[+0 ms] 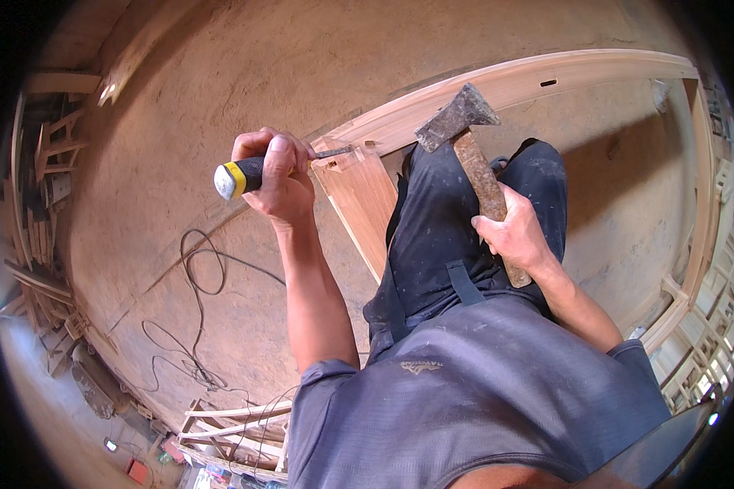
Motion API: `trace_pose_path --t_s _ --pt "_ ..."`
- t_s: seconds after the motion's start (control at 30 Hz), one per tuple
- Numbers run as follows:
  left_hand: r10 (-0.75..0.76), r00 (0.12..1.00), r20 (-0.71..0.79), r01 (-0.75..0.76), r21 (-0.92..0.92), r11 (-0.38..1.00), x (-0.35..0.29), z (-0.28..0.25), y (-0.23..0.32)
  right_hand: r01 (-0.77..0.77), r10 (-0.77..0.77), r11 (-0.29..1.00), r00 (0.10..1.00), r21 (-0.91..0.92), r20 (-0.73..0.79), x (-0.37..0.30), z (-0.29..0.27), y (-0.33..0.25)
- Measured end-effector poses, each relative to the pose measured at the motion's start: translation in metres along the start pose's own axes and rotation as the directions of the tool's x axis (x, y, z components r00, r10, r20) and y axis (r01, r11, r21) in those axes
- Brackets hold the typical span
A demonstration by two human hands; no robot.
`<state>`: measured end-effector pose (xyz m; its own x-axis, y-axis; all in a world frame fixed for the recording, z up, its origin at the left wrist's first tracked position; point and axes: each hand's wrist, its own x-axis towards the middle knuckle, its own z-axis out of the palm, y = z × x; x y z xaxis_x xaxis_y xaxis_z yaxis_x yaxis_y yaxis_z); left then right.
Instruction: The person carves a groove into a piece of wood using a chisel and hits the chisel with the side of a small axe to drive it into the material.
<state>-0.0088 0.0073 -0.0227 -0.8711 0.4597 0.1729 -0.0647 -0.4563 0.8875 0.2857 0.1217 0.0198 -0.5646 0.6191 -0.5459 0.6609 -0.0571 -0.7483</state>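
Observation:
My left hand (285, 181) is wrapped round the black and yellow handle of a chisel (247, 174) with a metal cap on its end. The chisel's blade points right, and its tip reaches the joint end of a short, wide wooden board (364, 196), close to a small cut there; whether it touches cannot be made out. My right hand (514, 231) grips the worn wooden handle of a hatchet (479, 171). The rusty hatchet head is up, above my knee and in front of a long wooden rail (514, 81), which meets the board at a corner.
The rail has a dark slot near its far right end and joins another long wooden member (701, 187) at the right. A loose black cable (194, 269) coils over the brown floor at left. Wooden frames (236, 428) stand at lower left, with more along both sides.

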Motion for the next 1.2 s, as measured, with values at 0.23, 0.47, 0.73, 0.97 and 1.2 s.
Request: trace_pose_path --t_s 0.23,0.47,0.73,0.97,1.2 --pt "-0.062 0.997 0.038 0.061 0.028 0.998 0.007 0.003 0.004 0.002 -0.002 1.000 1.000 -0.011 -0.008 -0.001 0.001 -0.003" --pt "-0.208 0.959 0.191 0.163 0.226 0.960 0.023 0.024 0.001 0.152 -0.157 0.987 0.984 -0.057 -0.084 0.017 -0.019 -0.045" --pt "-0.207 0.949 0.237 0.138 0.277 0.951 0.017 0.031 -0.002 0.833 -0.933 0.357 0.298 -0.422 -0.201 0.040 -0.039 -0.172" --pt "-0.195 0.943 0.269 0.151 0.176 0.973 0.004 0.016 -0.017 0.663 -0.754 0.489 0.648 -0.567 0.109 0.036 -0.029 -0.166" --pt "-0.261 0.945 0.196 0.183 0.343 0.921 0.023 0.045 -0.011 0.709 -0.732 0.681 0.654 -0.184 -0.190 0.036 -0.021 -0.148"
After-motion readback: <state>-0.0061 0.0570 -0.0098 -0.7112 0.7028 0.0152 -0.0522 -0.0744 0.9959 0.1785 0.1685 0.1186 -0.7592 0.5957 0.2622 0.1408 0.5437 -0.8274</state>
